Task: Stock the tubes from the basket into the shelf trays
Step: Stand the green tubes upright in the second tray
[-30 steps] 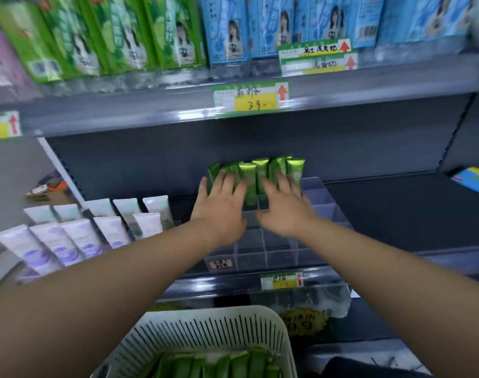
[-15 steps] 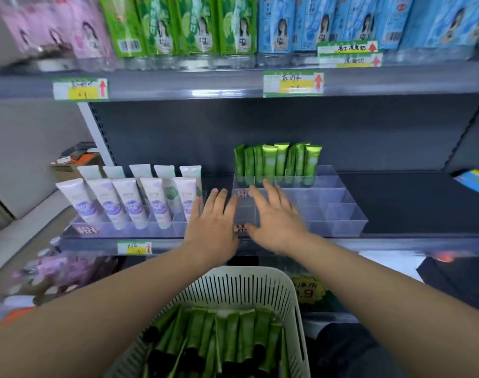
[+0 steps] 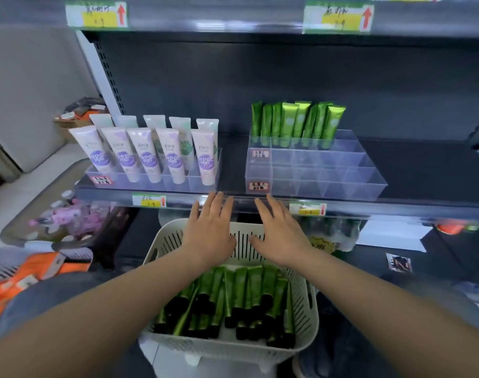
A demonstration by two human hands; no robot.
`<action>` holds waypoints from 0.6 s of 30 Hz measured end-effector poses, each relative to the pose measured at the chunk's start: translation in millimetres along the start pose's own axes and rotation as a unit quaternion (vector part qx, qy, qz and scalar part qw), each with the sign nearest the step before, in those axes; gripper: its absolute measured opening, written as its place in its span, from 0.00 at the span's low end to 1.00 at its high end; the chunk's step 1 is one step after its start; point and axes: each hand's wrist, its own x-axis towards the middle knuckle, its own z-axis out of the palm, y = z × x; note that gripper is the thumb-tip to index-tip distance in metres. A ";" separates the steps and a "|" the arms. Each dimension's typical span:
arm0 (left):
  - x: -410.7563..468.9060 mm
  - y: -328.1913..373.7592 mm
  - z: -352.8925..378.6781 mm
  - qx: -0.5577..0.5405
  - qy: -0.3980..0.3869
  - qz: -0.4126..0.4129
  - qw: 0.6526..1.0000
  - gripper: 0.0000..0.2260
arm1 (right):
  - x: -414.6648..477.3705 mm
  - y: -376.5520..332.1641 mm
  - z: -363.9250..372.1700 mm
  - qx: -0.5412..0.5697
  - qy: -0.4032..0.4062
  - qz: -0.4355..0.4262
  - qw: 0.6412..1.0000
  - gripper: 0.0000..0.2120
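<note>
A white slotted basket point(image 3: 305, 317) sits low in front of me, holding several green tubes with black caps point(image 3: 233, 298) lying flat. Above it on the shelf stands a clear divided tray point(image 3: 350, 173). Its back row holds several upright green tubes point(image 3: 295, 122); the front rows are bare. My left hand point(image 3: 211, 230) and my right hand point(image 3: 280, 233) hover palm down with straight fingers over the basket's far rim, just below the shelf edge. Neither hand holds anything.
A second clear tray point(image 3: 156, 181) to the left carries white and purple tubes point(image 3: 148, 154). Price labels point(image 3: 149, 200) line the shelf edge point(image 3: 396, 208). Orange packages point(image 3: 34, 271) and pink items point(image 3: 69, 216) lie at lower left. The dark shelf runs on to the right of the tray.
Both hands have drawn back from the green tubes in the tray's back row, down past the shelf edge to above the basket. The view has tilted downward.
</note>
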 end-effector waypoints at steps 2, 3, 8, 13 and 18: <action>-4.4 -2.2 10.6 -0.009 -0.010 -0.002 1.000 0.37 | -3.6 2.6 13.9 0.005 -0.015 0.009 1.000 0.41; -6.2 -3.3 15.9 -0.012 -0.015 -0.002 1.000 0.37 | -5.2 3.9 20.3 0.007 -0.019 0.012 1.000 0.41; -11.9 -6.8 42.2 -0.055 -0.050 -0.007 0.997 0.36 | -9.6 10.2 46.4 0.041 -0.049 0.024 0.998 0.40; -16.7 -7.6 74.6 -0.094 -0.093 -0.011 0.991 0.35 | -9.6 17.2 71.3 0.058 -0.090 0.043 0.993 0.40; -14.4 -6.9 105.0 -0.173 -0.137 -0.040 0.975 0.34 | -5.5 25.0 92.5 0.067 -0.134 0.069 0.986 0.38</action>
